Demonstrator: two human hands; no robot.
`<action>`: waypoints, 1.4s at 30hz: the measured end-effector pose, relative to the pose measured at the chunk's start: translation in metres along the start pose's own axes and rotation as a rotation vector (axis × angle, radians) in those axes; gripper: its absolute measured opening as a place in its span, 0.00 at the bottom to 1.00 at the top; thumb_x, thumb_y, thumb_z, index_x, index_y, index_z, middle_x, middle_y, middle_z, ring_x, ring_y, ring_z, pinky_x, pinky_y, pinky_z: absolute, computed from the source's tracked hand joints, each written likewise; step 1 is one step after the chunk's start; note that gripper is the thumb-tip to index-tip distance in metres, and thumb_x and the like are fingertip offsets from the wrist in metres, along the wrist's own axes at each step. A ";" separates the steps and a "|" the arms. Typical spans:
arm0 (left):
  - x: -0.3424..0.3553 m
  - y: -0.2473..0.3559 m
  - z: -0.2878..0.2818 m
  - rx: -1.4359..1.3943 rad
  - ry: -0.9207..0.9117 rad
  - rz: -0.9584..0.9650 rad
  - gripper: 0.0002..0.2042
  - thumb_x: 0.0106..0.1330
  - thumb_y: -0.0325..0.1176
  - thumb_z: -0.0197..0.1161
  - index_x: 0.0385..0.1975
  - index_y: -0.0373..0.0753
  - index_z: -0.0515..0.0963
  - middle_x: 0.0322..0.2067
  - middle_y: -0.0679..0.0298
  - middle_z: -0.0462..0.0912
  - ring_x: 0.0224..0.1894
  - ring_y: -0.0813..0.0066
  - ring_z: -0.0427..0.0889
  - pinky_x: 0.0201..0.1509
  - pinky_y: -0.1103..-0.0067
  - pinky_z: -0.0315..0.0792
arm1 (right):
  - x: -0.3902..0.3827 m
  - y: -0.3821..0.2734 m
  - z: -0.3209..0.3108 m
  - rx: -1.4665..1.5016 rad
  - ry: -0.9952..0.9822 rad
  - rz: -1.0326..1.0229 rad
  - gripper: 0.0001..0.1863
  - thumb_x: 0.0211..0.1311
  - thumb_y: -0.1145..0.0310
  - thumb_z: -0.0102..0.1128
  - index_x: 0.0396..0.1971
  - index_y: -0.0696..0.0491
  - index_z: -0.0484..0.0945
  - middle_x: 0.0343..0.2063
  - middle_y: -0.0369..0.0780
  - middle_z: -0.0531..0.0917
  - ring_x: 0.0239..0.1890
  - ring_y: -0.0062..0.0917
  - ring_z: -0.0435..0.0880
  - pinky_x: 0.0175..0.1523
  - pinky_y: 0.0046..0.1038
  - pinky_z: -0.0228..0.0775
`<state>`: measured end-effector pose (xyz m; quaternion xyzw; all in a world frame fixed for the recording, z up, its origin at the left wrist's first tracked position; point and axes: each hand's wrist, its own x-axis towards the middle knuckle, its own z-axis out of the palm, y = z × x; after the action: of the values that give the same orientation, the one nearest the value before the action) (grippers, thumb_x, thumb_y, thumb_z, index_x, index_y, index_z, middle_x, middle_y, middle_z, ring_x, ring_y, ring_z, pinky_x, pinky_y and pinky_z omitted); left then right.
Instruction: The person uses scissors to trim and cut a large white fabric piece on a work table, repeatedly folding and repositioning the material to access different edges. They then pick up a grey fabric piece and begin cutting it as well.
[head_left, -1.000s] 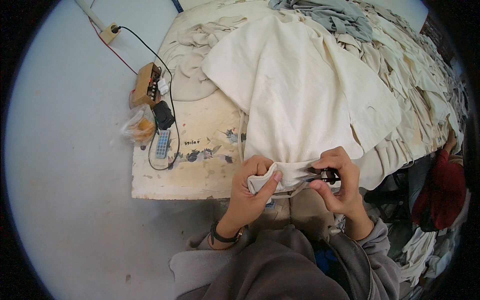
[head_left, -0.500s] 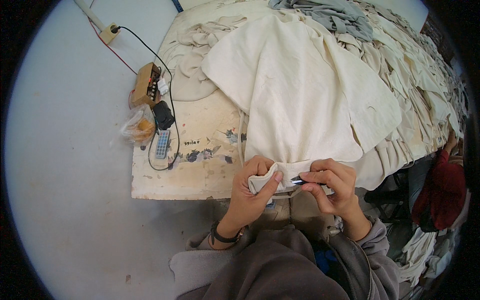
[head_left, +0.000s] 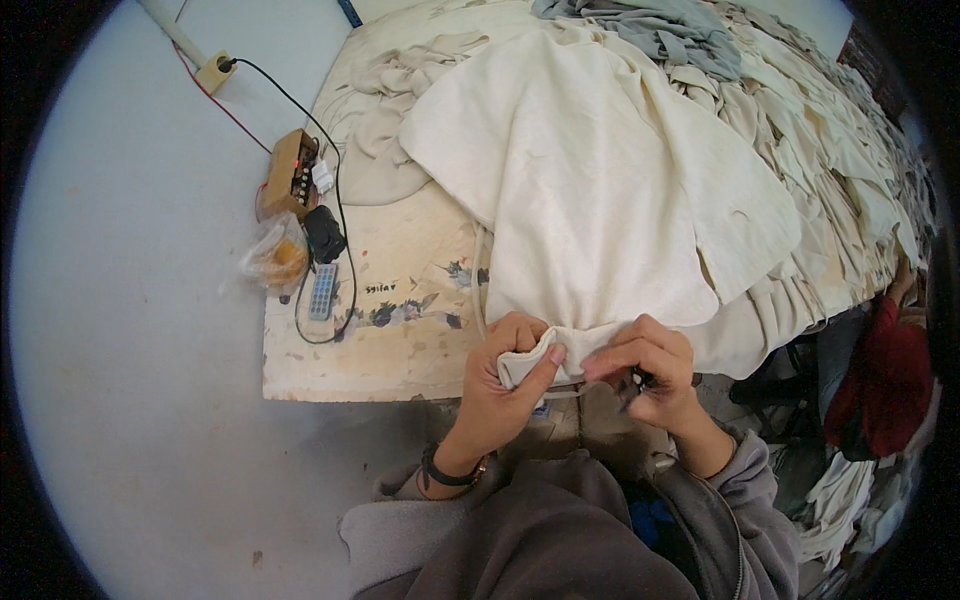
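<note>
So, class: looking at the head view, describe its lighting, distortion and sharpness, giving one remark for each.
Head view: soft, even light, with no glare on the cream cloth; fisheye lens bends the table edge and leaves black corners; both the left hand and the right hand look fairly sharp, but the small dark thing in the right hand's grip is too tiny to identify.

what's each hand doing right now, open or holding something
Left hand: closed, pinching the folded edge of the cream garment.
Right hand: closed on a small dark tool, fingers at the same edge.
</note>
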<state>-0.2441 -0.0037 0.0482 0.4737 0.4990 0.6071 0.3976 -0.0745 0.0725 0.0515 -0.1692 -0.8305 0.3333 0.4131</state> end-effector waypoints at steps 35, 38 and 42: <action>-0.036 -0.030 -0.091 1.392 0.271 0.248 0.23 0.44 0.20 0.52 0.45 0.37 0.69 0.54 0.54 0.67 0.58 0.51 0.63 0.59 0.61 0.55 | -0.087 0.066 0.003 -0.566 0.454 0.076 0.23 0.25 0.86 0.55 0.29 0.53 0.81 0.30 0.43 0.79 0.28 0.28 0.80 0.29 0.23 0.71; -0.026 -0.027 -0.032 1.028 -0.022 0.415 0.27 0.46 0.28 0.59 0.51 0.36 0.66 0.60 0.50 0.61 0.63 0.53 0.58 0.63 0.62 0.51 | -0.084 0.058 0.003 -0.495 0.477 0.064 0.21 0.27 0.86 0.55 0.29 0.54 0.80 0.30 0.44 0.80 0.26 0.28 0.80 0.29 0.23 0.72; -0.012 -0.049 0.049 0.826 -0.177 0.582 0.19 0.49 0.27 0.61 0.44 0.36 0.73 0.51 0.54 0.71 0.55 0.58 0.68 0.58 0.63 0.58 | -0.084 0.047 0.005 -0.344 0.442 -0.009 0.19 0.32 0.87 0.56 0.29 0.54 0.79 0.30 0.44 0.81 0.27 0.27 0.81 0.28 0.21 0.71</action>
<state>-0.1931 0.0048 0.0005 0.7601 0.5090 0.4026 0.0325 -0.0280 0.0574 -0.0316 -0.3016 -0.7654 0.1407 0.5508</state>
